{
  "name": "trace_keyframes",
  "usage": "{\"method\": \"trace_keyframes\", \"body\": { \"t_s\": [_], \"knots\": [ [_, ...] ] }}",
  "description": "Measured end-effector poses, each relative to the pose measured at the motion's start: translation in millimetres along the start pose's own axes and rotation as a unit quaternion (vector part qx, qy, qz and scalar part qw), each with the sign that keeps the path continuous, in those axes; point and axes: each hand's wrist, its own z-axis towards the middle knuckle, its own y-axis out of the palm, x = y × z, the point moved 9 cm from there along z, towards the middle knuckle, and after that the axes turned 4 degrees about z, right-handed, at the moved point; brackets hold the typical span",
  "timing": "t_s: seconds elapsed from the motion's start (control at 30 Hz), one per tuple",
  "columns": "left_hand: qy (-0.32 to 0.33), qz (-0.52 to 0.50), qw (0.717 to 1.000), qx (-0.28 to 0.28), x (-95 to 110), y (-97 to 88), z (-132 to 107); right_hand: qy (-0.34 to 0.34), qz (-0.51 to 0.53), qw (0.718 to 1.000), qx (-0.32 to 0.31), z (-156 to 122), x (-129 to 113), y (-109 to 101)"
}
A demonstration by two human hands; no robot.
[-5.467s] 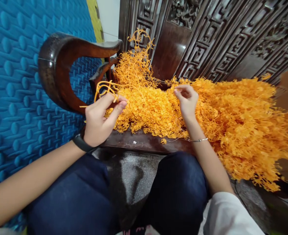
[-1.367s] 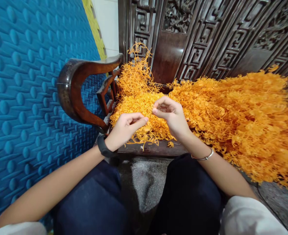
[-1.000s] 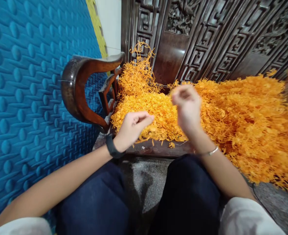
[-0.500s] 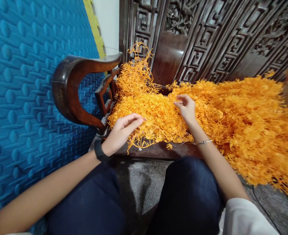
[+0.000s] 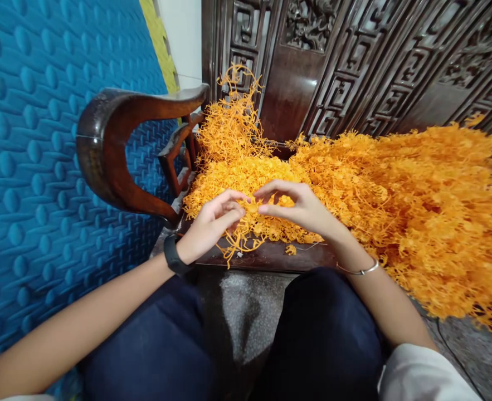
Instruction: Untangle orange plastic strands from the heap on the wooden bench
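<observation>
Beside the left end of the pile, my left hand (image 5: pixel 206 228) is closed, thumb and fingers drawn together around thin orange plastic strands (image 5: pixel 246 243) that hang below it. Its exact grip is partly hidden behind the fingers. My right hand (image 5: pixel 300 207) faces it with thumb and fingers apart, and nothing shows between them. The fingertips of both hands nearly meet. Under and behind them lies a heap of orange plastic flower pieces (image 5: pixel 271 170) with thin curling stems, spread over the dark wooden seat (image 5: pixel 279 257).
A curved wooden armrest (image 5: pixel 103 150) rises at the left, in front of a blue textured foam mat (image 5: pixel 24 167). Behind the heap stands a carved wooden backrest (image 5: pixel 290 97). More orange pieces (image 5: pixel 429 217) pile high on the right. A thin cable (image 5: pixel 454 356) runs along the floor.
My right hand has moved left and down from the pile toward my left hand, and its fingers have spread. The strands below my left hand have shifted slightly right.
</observation>
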Motion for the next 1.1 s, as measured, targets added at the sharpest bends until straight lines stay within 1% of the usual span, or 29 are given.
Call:
{"method": "trace_keyframes", "body": {
  "t_s": [0.07,0.17,0.23,0.33,0.4,0.57,0.7,0.83,0.9,0.97,1.03,1.1],
  "knots": [
    [0.005,0.008,1.0,-0.008,1,1.4,-1,-0.017,-0.019,1.0,-0.016,-1,-10,12],
    [0.002,0.028,1.0,-0.013,0,2.4,-1,-0.027,-0.015,1.0,0.003,0,-10,16],
    [0.013,0.043,0.999,-0.024,2,4.9,-1,-0.025,0.023,0.999,0.016,2,-6,15],
    [0.05,0.066,0.996,-0.042,9,10.5,-1,-0.015,0.102,0.994,0.036,4,-1,16],
    [0.062,0.083,0.994,-0.044,12,12.5,-1,-0.003,0.135,0.989,0.062,4,3,15],
    [0.039,0.105,0.994,0.003,10,8.0,3,0.018,0.131,0.979,0.156,6,9,6],
    [0.049,0.109,0.992,0.049,13,7.6,9,-0.003,0.094,0.971,0.221,8,8,-4],
    [0.051,0.109,0.99,0.077,15,8.4,14,-0.021,0.031,0.965,0.26,8,4,-10],
    [0.06,0.117,0.987,0.092,17,5.2,14,-0.027,0.015,0.964,0.266,8,4,-9],
    [0.073,0.129,0.984,0.104,17,0.4,13,-0.033,0.014,0.966,0.254,11,3,-4],
    [0.08,0.144,0.98,0.115,15,-5.2,11,-0.032,0.035,0.974,0.223,15,4,5],
    [0.076,0.159,0.977,0.121,11,-9.2,9,-0.015,0.069,0.98,0.187,19,8,14]
  ]
}}
